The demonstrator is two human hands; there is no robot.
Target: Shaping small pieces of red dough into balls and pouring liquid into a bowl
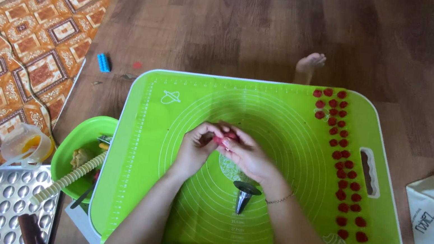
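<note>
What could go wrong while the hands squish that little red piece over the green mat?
The black cone stands just under the right wrist, so the right hand might knock it over. The rows of small red pieces lie close to the right forearm and could get squashed. The red lump pinched between the left hand and the right might drop onto the mat.

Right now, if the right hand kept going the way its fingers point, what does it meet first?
The right hand points up-left into the left hand; they already meet around a small red piece. So the left hand's fingers come first, with bare green mat beyond, though depth is unclear.
</note>
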